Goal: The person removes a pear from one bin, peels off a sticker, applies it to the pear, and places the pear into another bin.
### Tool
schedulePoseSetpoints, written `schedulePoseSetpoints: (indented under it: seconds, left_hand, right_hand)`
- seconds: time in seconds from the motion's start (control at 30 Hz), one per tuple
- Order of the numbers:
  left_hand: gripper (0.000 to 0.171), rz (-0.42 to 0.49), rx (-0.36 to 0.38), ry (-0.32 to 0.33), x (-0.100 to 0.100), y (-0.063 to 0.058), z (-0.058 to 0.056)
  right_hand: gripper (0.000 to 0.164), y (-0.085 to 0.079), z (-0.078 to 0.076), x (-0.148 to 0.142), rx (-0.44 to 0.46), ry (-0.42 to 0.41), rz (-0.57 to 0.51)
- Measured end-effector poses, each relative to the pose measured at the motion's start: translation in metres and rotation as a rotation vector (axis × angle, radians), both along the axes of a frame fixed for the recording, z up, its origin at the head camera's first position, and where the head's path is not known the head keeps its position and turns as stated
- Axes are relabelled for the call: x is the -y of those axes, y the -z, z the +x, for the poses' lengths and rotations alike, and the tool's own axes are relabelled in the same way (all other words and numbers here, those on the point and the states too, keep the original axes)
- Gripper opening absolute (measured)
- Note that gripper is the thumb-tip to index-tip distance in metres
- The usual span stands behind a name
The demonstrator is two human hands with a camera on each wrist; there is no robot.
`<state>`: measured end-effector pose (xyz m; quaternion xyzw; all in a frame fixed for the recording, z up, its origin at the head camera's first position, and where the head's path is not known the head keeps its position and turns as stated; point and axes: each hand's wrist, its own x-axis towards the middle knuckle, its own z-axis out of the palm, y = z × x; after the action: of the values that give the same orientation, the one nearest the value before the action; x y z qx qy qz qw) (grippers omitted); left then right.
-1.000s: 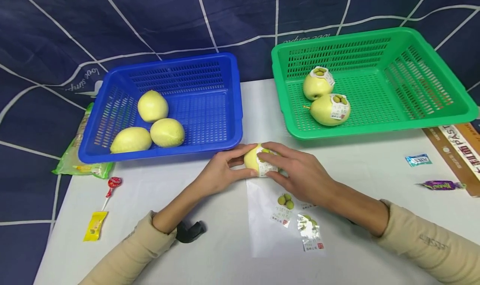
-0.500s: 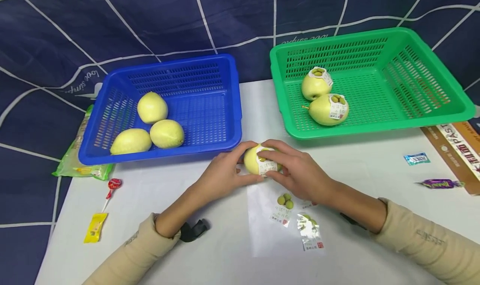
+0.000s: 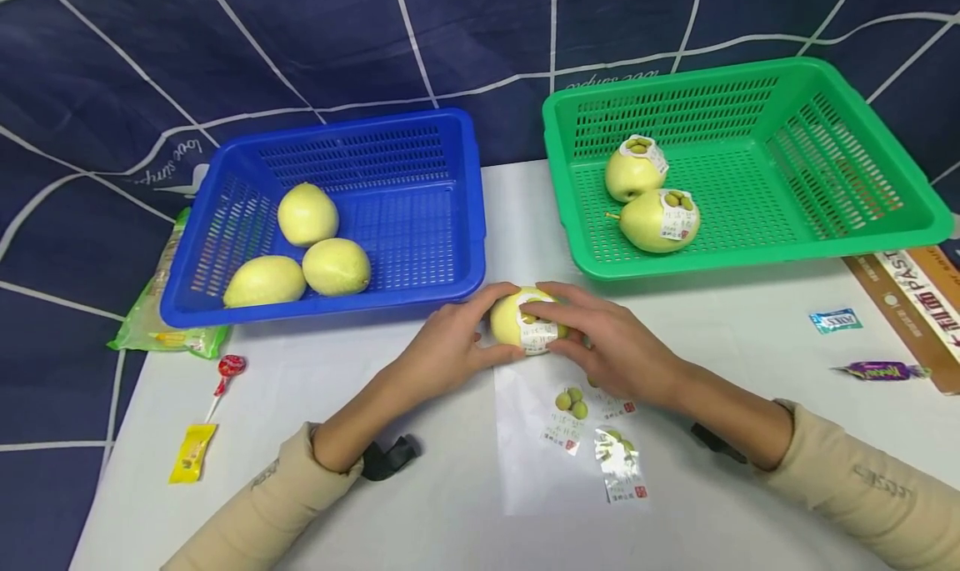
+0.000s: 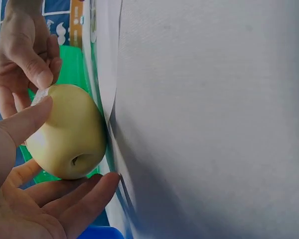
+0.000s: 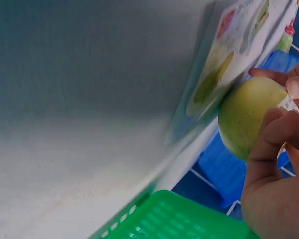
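A yellow-green pear [image 3: 506, 323] sits on the white table between both hands, just in front of the blue basket. My left hand [image 3: 448, 342] grips its left side, thumb in front and fingers behind. A white label [image 3: 540, 338] with a printed fruit picture lies on the pear's front right. My right hand [image 3: 626, 346] holds the right side, its index finger pressing on the label. In the left wrist view the pear [image 4: 72, 132] turns its hollow end toward the camera. From the right wrist, the pear [image 5: 246, 114] shows with only a corner of label visible.
A backing sheet [image 3: 521, 471] with several labels [image 3: 573, 404] lies in front of the hands. The blue basket [image 3: 322, 311] holds three bare pears; the green basket [image 3: 750, 258] has two labelled ones. Sweets lie at both sides, including a lollipop [image 3: 231, 365] and a purple-wrapped candy [image 3: 885, 371].
The right hand has shifted slightly right, uncovering more of the label on the pear and of one on the sheet. The left hand keeps its grip.
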<state>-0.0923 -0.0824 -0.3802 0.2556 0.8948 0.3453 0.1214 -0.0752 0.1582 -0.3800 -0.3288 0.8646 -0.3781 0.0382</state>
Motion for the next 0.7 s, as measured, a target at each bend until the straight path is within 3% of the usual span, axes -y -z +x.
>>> schedulePoseSetpoints:
  seconds: [0.07,0.17,0.43,0.57,0.7]
  left_hand:
    - [0.066,-0.011,0.0,0.001,-0.0005,-0.0007,-0.0007]
    - [0.066,-0.015,0.009,-0.004,-0.0008,-0.0022,-0.001]
    - [0.066,-0.001,0.019,-0.003,0.0015,-0.0018,-0.0018]
    - [0.063,0.009,0.02,0.001,0.0023,-0.0018,-0.0011]
    - [0.061,-0.002,0.016,-0.008,0.0014,-0.0018,-0.0004]
  right_hand:
    - [0.056,-0.0014,-0.001,-0.0017,0.026,-0.002,-0.006]
    - [0.059,-0.0041,-0.0027,-0.0039,0.136,-0.002,-0.042]
    - [0.063,0.002,-0.0023,0.0032,0.369,0.083,-0.108]
    - [0.064,0.0048,-0.0038,0.0007,0.552,0.064,-0.181]
    - [0.063,0.0046,-0.0076,-0.0031,0.644,0.023,-0.22]
